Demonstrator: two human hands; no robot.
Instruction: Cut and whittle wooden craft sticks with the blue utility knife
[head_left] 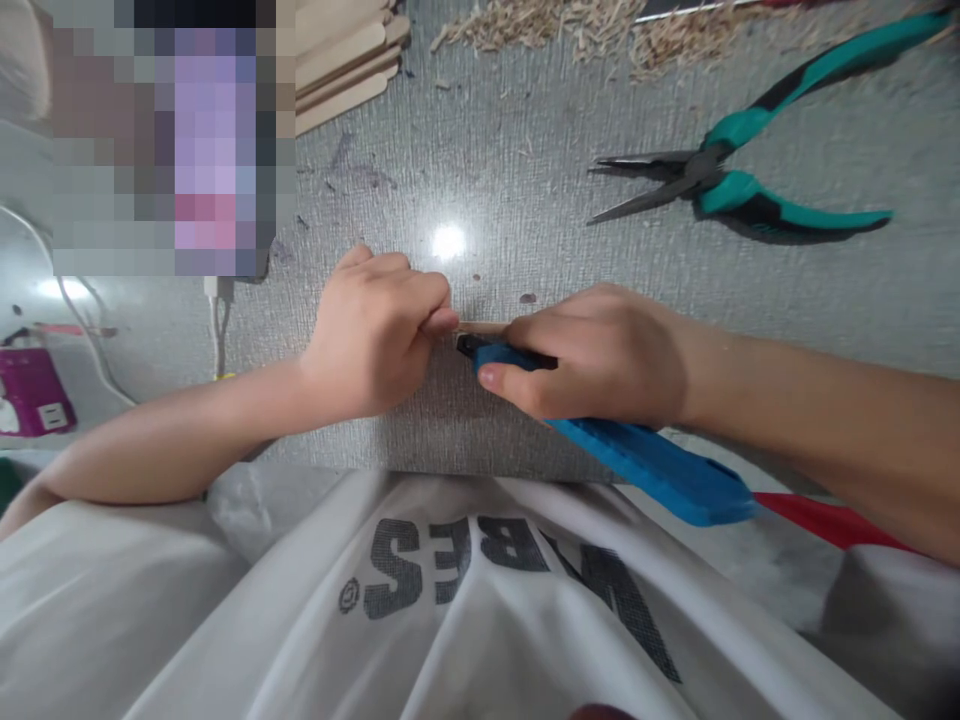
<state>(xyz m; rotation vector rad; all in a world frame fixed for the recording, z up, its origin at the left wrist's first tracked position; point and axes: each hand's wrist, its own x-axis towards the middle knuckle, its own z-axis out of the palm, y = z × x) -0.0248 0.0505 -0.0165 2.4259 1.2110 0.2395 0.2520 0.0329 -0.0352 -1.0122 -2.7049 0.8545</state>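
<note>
My right hand (600,350) is wrapped around a blue utility knife (652,470), its handle slanting down to the right. The dark front end of the knife lies close to a thin wooden stick (481,327). That stick spans the short gap between my two hands. My left hand (382,330) is closed, its thumb and finger pinching the stick's left end. The stick's right end disappears under the fingers of my right hand. Whether the blade touches the wood I cannot tell.
Needle-nose pliers (705,170) with teal handles lie spread at the upper right. Wood shavings (540,25) are strewn along the top. Flat craft sticks (352,60) are stacked at the upper left, beside a blurred-out area. A white cable (217,325) and a purple box (34,392) sit left.
</note>
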